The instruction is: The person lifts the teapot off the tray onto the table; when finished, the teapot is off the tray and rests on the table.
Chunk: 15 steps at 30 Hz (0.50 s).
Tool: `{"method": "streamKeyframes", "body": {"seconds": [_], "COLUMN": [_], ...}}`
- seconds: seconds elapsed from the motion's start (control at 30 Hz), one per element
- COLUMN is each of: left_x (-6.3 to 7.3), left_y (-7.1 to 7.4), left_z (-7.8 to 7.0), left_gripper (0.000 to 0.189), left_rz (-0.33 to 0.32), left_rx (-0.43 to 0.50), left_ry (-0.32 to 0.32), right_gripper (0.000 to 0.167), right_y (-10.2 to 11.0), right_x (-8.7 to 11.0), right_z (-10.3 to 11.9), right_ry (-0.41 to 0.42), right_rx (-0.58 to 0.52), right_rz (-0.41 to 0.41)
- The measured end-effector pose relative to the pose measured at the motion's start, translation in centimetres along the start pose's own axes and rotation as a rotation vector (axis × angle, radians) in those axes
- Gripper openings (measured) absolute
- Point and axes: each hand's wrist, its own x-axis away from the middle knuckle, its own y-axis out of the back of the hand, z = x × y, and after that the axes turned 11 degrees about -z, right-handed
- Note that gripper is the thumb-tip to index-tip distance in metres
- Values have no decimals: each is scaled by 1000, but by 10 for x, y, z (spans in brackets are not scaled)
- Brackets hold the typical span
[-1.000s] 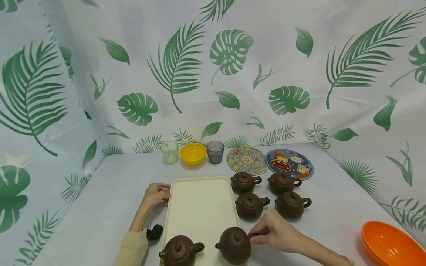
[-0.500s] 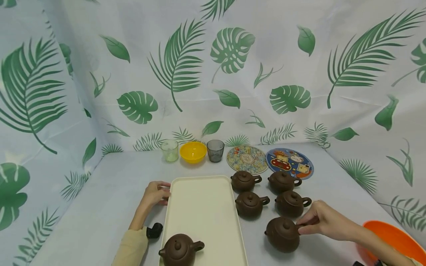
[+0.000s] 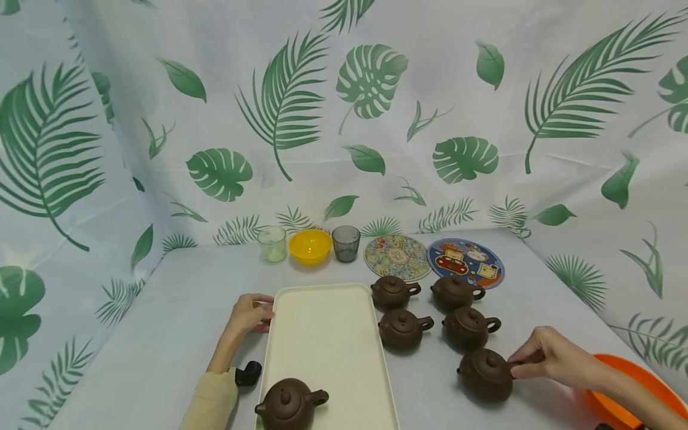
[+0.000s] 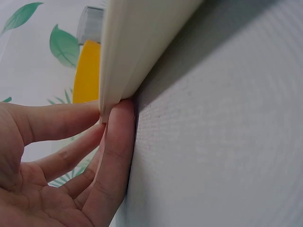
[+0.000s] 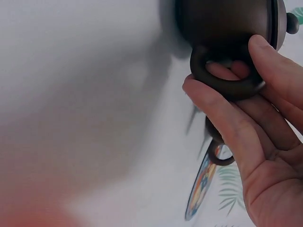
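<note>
My right hand [image 3: 553,361] pinches the handle of a dark brown teapot [image 3: 485,376], right of the cream tray [image 3: 328,340]. In the right wrist view its thumb and fingers close around the handle loop; whether the base touches the table I cannot tell. My left hand [image 3: 248,313] is at the tray's far left corner. The left wrist view has its thumb on the rim and a finger against the side below, pinching the edge. Another brown teapot [image 3: 287,406] sits at the tray's near left. Several matching teapots [image 3: 404,331] stand in two columns right of the tray.
Along the back are a green glass [image 3: 272,245], a yellow bowl [image 3: 310,248], a grey glass [image 3: 346,243] and two round patterned mats, one pale [image 3: 396,258], one blue [image 3: 466,263]. An orange bowl [image 3: 634,382] is at the right, partly behind the right forearm.
My right hand has carried the teapot from the tray's near right over to the table on the right, just in front of the other teapots. The left hand stays at the tray edge.
</note>
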Motion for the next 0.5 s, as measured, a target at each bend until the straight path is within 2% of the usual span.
{"method": "streamKeyframes", "body": {"seconds": [0.5], "left_x": [-1], "left_y": [0], "left_z": [1], "left_gripper": [37], "left_rz": [-4], "left_rx": [1], "left_ry": [-5], "right_gripper": [20], "right_y": [0], "right_x": [2], "right_z": [-6], "right_ry": [22], "right_rx": [-20], "right_rz": [9]}}
